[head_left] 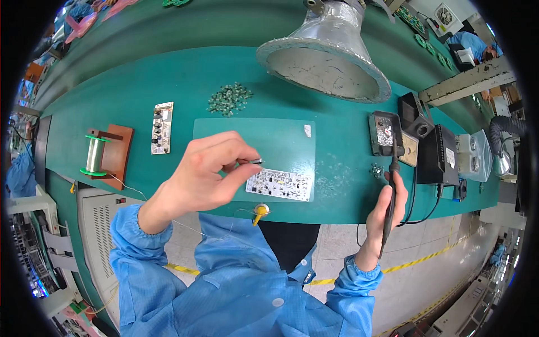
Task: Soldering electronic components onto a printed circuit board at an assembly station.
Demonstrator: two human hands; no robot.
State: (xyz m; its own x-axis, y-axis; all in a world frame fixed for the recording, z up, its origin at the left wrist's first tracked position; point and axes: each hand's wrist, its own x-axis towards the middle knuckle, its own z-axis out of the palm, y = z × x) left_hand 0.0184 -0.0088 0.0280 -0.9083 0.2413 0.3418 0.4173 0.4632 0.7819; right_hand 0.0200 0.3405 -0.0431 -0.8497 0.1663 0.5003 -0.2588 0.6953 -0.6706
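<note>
The left hand (208,174) has thumb and forefinger pinched together on a small part (256,161), dark and silvery, at the upper left corner of a white circuit board (283,185); whether the part touches the board I cannot tell. The board lies flat near the front edge of a translucent mat (252,135) on the green tabletop (185,73). The right hand (384,210) is closed around the dark handle of a soldering iron (389,208), held upright near the tabletop's front edge, its tip pointing away from the person, toward a black tray (383,133). Beyond the mat sits a heap of tiny green pieces (230,99), and left of it lies a second, narrow board (162,128). Farther left, a spool of wire (95,155) with green rims stands on a brown holder (119,154). A wide silver hood (325,56) hangs over the back of the tabletop
</note>
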